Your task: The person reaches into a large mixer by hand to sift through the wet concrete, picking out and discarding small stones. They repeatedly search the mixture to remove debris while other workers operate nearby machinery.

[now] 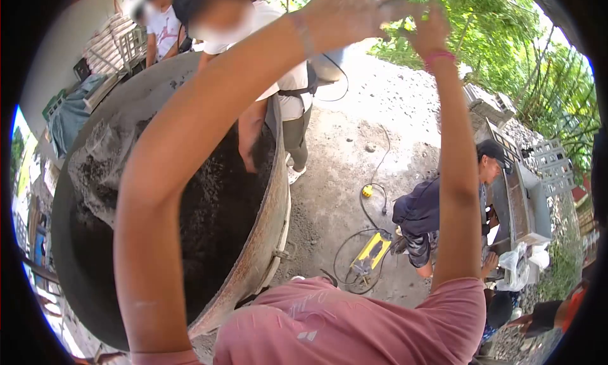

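Note:
Both of my arms are raised in front of the camera. My left hand point(351, 13), with a band at its wrist, reaches across the top of the view, its blurred fingers apart. Beside its fingertips is my right hand point(432, 32), open, with a pink band point(439, 56) at the wrist. The fingers overlap in view; whether they touch is unclear. I see no object in either hand. Behind my left arm stands a large round metal vat point(269, 207) holding dark powdery material and a crumpled grey sheet or bag point(95, 169).
Two people stand at the vat; one reaches a hand point(250, 143) inside. Another person point(418, 207) crouches at right near metal boxes point(532, 200). A yellow and grey tool point(370, 254) with cables lies on the ground. Blocks point(487, 105) and crates point(552, 165) stand farther right.

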Demonstrator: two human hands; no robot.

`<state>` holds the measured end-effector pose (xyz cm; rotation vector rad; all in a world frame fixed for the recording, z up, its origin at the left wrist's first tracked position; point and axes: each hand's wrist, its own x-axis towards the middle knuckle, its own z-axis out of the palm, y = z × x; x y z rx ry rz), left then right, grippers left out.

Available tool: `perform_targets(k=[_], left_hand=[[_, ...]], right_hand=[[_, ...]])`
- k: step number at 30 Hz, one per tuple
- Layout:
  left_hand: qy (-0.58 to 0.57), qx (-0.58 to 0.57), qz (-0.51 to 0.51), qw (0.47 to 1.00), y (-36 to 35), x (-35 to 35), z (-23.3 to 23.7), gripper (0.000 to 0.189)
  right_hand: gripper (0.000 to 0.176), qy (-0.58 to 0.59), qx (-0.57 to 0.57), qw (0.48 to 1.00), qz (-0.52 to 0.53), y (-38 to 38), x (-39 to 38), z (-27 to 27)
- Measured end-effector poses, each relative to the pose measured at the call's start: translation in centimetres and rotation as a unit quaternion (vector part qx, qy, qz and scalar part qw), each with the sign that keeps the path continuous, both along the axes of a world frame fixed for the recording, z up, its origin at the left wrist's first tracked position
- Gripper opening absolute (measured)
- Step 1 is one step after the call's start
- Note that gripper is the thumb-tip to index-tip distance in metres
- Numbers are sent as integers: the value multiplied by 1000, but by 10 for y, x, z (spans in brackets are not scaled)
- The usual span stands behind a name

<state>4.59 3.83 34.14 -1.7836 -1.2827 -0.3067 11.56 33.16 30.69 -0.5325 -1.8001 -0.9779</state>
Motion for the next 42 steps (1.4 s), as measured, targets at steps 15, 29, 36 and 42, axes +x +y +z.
perform_targets(k=[15, 29, 36, 42], left_hand=[[-181, -369, 389, 825, -279, -132, -111, 24], [-334, -263, 663, 617, -605, -70, -198, 38], [-458, -358, 752, 312, -658, -85, -204, 54], [-402, -454, 719, 341, -684, -118, -255, 92]], right_hand=[[16, -338, -390, 742, 428, -201, -34, -104], [28, -701, -270, 489, 442, -498, -203, -168], [31, -734, -344, 487, 324, -476, -227, -218], [35, -712, -374, 560, 198, -377, -258, -243]])
